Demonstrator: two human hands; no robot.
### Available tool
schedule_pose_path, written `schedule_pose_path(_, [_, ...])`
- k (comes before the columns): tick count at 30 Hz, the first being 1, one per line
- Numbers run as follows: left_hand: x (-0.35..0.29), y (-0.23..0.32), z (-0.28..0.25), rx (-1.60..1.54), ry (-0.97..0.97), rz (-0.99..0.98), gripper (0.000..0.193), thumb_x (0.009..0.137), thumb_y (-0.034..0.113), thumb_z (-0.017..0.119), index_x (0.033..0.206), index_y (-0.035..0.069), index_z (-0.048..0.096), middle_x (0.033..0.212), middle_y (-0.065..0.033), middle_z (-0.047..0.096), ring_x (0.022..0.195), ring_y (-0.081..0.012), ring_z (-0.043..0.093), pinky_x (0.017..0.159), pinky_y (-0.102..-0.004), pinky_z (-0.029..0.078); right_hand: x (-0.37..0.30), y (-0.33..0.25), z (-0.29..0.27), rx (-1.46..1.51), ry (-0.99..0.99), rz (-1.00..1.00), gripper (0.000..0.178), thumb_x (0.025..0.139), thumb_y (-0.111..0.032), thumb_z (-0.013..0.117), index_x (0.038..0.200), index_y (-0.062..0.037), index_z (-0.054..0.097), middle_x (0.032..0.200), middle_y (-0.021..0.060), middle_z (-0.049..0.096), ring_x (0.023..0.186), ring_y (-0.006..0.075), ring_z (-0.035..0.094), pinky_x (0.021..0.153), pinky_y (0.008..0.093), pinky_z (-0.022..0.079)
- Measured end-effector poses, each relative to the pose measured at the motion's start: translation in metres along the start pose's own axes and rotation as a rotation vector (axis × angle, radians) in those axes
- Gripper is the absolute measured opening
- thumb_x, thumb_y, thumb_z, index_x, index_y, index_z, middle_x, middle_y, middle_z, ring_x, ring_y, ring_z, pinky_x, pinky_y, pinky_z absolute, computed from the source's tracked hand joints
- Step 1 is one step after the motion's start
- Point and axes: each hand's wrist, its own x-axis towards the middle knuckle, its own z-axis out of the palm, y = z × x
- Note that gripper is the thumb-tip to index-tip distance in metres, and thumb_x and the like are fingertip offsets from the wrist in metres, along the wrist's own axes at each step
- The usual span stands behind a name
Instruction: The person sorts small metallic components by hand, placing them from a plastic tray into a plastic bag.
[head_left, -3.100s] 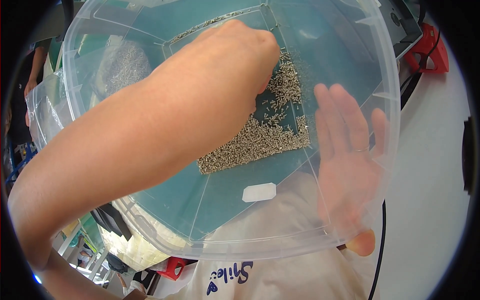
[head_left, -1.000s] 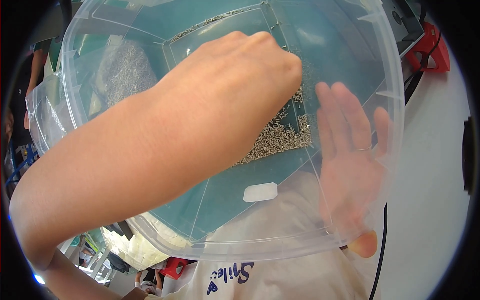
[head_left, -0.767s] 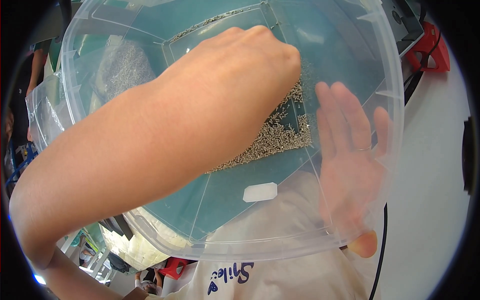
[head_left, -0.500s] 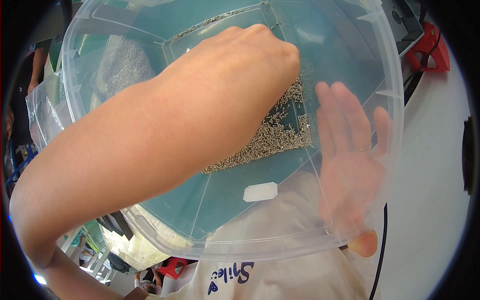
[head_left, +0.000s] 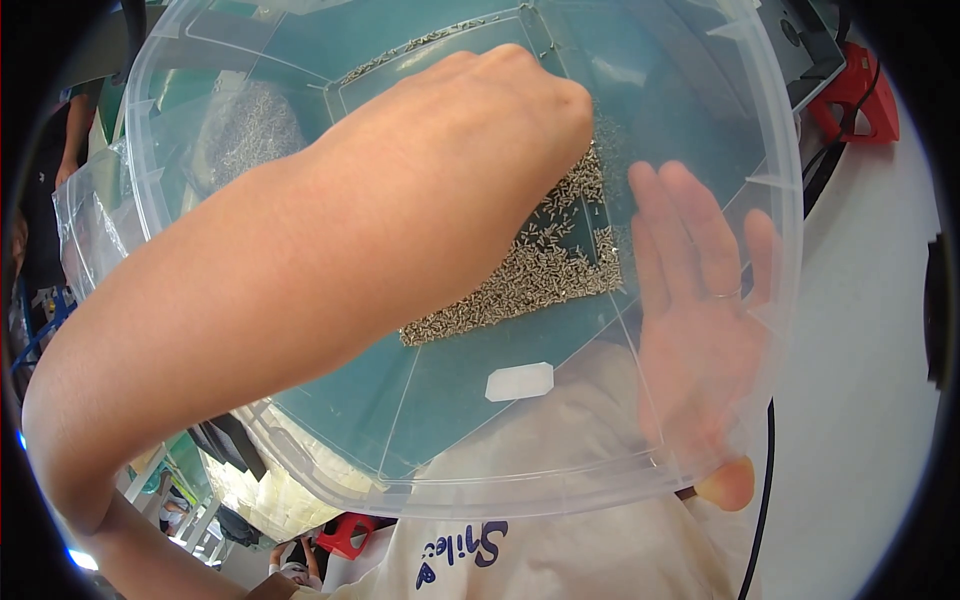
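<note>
My left hand (head_left: 500, 125) reaches into a large clear plastic tub (head_left: 560, 490), back of the hand up. Its fingers curl down out of sight beneath the knuckles, so what they hold is hidden. Many small metal pieces like short screws (head_left: 530, 290) lie heaped along the tub's bottom, just below and beside that hand. A thin row of them runs along the far edge. Through the cloudy side wall on the right shows my right hand (head_left: 700, 300), fingers stretched out flat against the outside, with a ring on one finger.
A bag of small metal pieces (head_left: 255, 135) shows through the tub's left wall. A white label (head_left: 520, 381) is on the near side. At the right stand a red plastic object (head_left: 865, 100) and a black cable (head_left: 765, 500). Other people are at the left and lower edges.
My left hand has shifted slightly to the left and up, baring a little more of the heap. My right hand and the tub have hardly moved.
</note>
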Motion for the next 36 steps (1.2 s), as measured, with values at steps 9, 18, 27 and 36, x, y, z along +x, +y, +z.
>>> schedule_pose_path(9, [0.007, 0.004, -0.007, -0.039, -0.124, -0.100, 0.011, 0.063, 0.000, 0.072, 0.070, -0.002, 0.063, 0.067, -0.0145, 0.062, 0.069, -0.0293, 0.062, 0.065, -0.0354, 0.049, 0.000, 0.002, -0.003, 0.038, -0.017, -0.014, 0.124, 0.053, -0.066, 0.074, 0.142, -0.0057, 0.013, 0.142, 0.0332, 0.014, 0.132, 0.0503, 0.011, 0.110, 0.0497, 0.009])
schedule_pose_path(18, [0.007, 0.007, -0.008, -0.063, -0.154, -0.200, 0.013, 0.063, -0.002, 0.071, 0.073, -0.002, 0.063, 0.068, -0.0132, 0.063, 0.066, -0.0285, 0.063, 0.062, -0.0352, 0.050, 0.000, 0.000, -0.002, 0.051, -0.027, -0.009, 0.125, 0.052, -0.072, 0.070, 0.142, -0.0076, 0.014, 0.142, 0.0309, 0.018, 0.132, 0.0488, 0.015, 0.110, 0.0504, 0.009])
schedule_pose_path(27, [0.005, 0.012, -0.008, -0.190, -0.047, -0.375, 0.037, 0.062, -0.001, 0.073, 0.092, -0.002, 0.051, 0.084, -0.0132, 0.055, 0.071, -0.0255, 0.058, 0.065, -0.0348, 0.049, -0.002, 0.005, -0.002, 0.114, 0.024, -0.010, 0.119, 0.048, -0.056, 0.079, 0.138, -0.0070, 0.019, 0.139, 0.0277, 0.026, 0.130, 0.0415, 0.026, 0.108, 0.0488, 0.020])
schedule_pose_path(36, [0.010, 0.028, -0.003, -0.323, -0.090, -0.563, 0.030, 0.071, -0.005, 0.066, 0.095, -0.011, 0.050, 0.099, -0.0257, 0.055, 0.096, -0.0391, 0.056, 0.082, -0.0381, 0.048, 0.004, -0.014, 0.030, 0.282, 0.491, 0.220, 0.120, 0.049, -0.041, 0.088, 0.136, -0.0006, 0.017, 0.138, 0.0272, 0.025, 0.131, 0.0359, 0.026, 0.108, 0.0467, 0.022])
